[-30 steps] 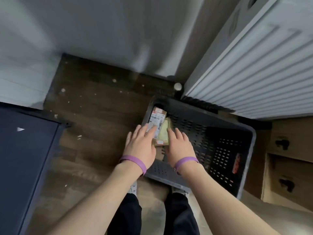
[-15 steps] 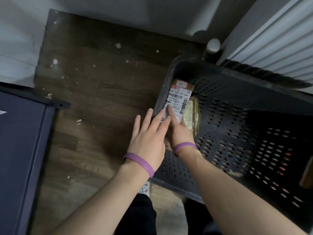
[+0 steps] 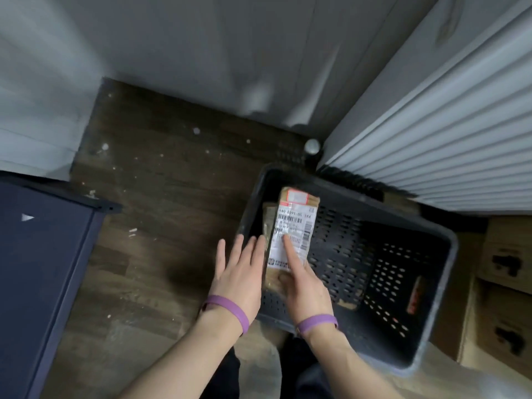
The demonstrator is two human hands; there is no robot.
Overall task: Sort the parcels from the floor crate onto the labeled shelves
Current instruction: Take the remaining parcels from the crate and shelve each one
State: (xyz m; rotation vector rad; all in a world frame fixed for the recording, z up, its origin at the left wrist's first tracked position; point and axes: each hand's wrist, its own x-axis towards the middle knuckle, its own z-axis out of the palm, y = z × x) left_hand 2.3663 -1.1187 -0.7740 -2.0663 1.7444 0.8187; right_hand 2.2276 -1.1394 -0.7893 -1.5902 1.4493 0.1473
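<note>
A dark perforated plastic crate [image 3: 437, 243] stands on the wooden floor. At its left end my right hand [image 3: 302, 280] grips the lower end of a small brown parcel [image 3: 296, 223] with a white barcode label, thumb lying along the label. The parcel is lifted and tilted above the crate's left wall. A second brownish packet [image 3: 269, 217] shows just behind its left edge. My left hand [image 3: 239, 272] is flat with fingers straight, beside the parcel's left side at the crate's rim; whether it touches the parcel is unclear. Both wrists wear purple bands.
A dark blue cabinet [image 3: 43, 269] stands at the left. A white slatted unit [image 3: 431, 125] rises behind the crate at right. Cardboard boxes [image 3: 503, 298] with cut handles sit right of the crate. Grey wall panels close the back; a small white knob [image 3: 312, 146] lies by the corner.
The parcel has come up out of the crate's left end in my right hand. My left hand has drawn slightly off it to the left. The camera has pulled back.
</note>
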